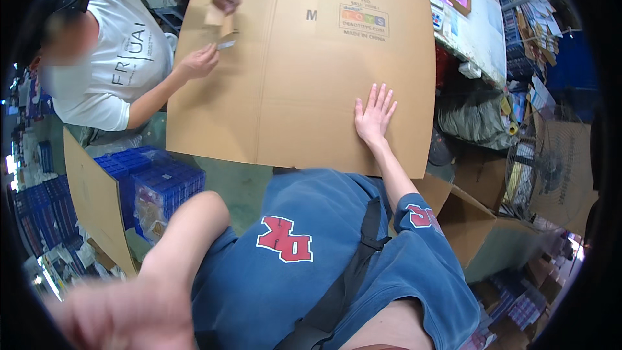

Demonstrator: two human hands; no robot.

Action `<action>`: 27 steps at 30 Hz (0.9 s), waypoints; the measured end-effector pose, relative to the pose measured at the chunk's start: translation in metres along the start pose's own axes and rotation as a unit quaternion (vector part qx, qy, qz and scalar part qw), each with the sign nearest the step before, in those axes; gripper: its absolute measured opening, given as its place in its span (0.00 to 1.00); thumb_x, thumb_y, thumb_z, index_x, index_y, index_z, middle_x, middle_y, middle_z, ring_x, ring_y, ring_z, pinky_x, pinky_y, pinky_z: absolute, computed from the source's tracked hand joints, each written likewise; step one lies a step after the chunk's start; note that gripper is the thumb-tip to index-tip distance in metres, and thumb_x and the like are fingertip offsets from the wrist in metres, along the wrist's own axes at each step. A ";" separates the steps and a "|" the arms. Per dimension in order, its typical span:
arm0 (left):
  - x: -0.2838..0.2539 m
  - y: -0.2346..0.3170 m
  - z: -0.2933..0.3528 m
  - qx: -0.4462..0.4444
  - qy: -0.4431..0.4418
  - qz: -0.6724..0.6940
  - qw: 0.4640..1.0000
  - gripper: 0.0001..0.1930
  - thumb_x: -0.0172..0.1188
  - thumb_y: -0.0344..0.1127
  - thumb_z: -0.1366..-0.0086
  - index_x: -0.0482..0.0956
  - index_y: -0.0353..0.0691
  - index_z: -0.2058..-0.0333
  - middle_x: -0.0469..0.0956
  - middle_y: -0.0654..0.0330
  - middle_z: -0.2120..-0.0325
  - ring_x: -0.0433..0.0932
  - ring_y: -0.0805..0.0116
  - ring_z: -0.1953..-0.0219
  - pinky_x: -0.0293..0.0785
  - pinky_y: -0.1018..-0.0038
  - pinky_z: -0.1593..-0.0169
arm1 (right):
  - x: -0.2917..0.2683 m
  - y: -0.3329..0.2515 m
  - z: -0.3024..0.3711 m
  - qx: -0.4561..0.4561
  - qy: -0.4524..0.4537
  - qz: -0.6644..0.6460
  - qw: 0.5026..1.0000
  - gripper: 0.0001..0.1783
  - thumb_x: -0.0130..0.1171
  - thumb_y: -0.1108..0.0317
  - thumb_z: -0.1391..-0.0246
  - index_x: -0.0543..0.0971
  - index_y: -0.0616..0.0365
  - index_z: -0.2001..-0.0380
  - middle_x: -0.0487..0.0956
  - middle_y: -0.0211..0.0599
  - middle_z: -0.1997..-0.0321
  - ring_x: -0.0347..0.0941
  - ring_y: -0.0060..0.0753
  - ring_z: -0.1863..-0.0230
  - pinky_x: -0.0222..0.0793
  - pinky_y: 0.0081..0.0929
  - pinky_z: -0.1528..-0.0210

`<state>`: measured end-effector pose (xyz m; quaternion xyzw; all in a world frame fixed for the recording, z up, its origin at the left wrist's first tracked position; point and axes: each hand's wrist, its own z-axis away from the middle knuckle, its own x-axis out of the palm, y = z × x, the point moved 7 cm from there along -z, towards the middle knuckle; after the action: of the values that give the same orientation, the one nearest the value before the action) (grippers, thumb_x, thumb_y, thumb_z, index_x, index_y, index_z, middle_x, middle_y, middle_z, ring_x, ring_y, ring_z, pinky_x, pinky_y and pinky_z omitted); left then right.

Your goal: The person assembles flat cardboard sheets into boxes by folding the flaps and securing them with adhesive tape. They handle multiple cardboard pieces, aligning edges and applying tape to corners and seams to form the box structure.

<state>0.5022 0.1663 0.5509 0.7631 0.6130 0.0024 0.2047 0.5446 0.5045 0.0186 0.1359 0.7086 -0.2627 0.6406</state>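
Note:
A large flat sheet of brown cardboard (324, 91), creased lengthwise and printed with dark lettering and a small coloured logo, spreads out in front of me. On its near right part my right hand (374, 116) lies flat, palm down, fingers spread. Raised close to the camera at the lower left is my left hand (123, 314), away from the sheet. Motion smears its fingers, so whether it holds anything cannot be made out.
Across the sheet's left edge a co-worker in a white shirt (133, 45) holds a small cardboard piece (219, 18) and a thin pale tool (225, 45). Blue plastic crates (162, 181) stand at left, an open carton (463, 223) at right, near a fan (551, 162).

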 end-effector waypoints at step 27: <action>0.240 -0.364 0.353 -0.316 -0.301 -0.282 0.855 0.39 0.57 0.54 0.31 0.57 0.36 0.31 0.56 0.46 0.29 0.52 0.43 0.27 0.43 0.42 0.27 | -0.008 -0.053 -0.082 0.016 0.060 -0.054 0.997 0.40 0.49 0.52 0.35 0.55 0.64 0.28 0.49 0.54 0.21 0.38 0.55 0.20 0.32 0.50 0.20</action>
<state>0.3119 0.3412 0.0532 0.4155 0.6764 -0.0915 0.6012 0.4490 0.5064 0.0403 0.1230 0.7479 -0.2996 0.5794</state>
